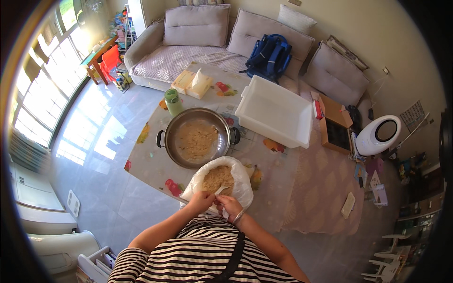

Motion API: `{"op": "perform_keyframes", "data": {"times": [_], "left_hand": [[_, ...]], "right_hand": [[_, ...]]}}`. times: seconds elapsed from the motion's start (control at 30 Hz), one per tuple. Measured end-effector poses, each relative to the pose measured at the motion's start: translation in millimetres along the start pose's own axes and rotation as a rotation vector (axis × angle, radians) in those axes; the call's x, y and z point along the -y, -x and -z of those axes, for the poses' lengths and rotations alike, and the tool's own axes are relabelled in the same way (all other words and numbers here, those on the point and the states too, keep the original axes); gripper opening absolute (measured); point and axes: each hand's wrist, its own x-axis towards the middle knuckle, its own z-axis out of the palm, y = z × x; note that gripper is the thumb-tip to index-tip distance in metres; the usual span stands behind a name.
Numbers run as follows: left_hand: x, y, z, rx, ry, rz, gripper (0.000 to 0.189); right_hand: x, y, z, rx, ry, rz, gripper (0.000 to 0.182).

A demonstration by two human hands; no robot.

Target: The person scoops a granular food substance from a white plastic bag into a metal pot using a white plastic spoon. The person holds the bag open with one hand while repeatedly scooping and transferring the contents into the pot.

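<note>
Both my hands meet at the near rim of a white plastic bag (244, 177), which stands open on the table edge and holds a tan, crumbly food mixture (216, 178). Between my left hand (203, 201) and my right hand (230, 206) the fingertips pinch something small; what exactly each one grips is partly hidden. A white plastic spoon (222, 189) rises from the fingertips over the mixture. Beyond the bag sits a two-handled steel pan (170, 155), with more of the tan mixture (198, 139) spread over its bottom.
On the floral-covered table (152, 169) stand a green-lidded bottle (173, 102), tissue packs (198, 84) and a large white plastic bin (276, 109). A cardboard box (336, 132) lies at the right. Behind are a sofa (198, 26) and a blue backpack (270, 58).
</note>
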Motion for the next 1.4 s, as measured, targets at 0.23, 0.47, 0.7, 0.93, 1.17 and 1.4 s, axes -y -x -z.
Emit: {"op": "perform_keyframes", "data": {"times": [0.23, 0.47, 0.7, 0.93, 1.17, 1.4], "left_hand": [[-9, 28, 13, 0.115, 0.006, 0.062, 0.031], [-7, 43, 22, 0.126, 0.207, 0.148, 0.022], [-59, 35, 50, -0.120, 0.579, 0.011, 0.020], [-46, 27, 32, 0.011, 0.533, 0.147, 0.020], [-27, 39, 12, 0.172, 0.488, 0.281, 0.018], [-11, -7, -4, 0.124, 0.427, 0.211, 0.020]], "right_hand": [[4, 15, -1, 0.088, -0.038, -0.128, 0.014], [14, 23, -14, 0.175, 0.083, -0.162, 0.013], [59, 8, -61, 0.131, 0.333, 0.366, 0.021], [38, 13, -40, 0.055, 0.208, 0.164, 0.022], [9, 29, -17, 0.032, 0.023, -0.081, 0.020], [9, -8, 1, -0.058, -0.013, 0.067, 0.019]]}}
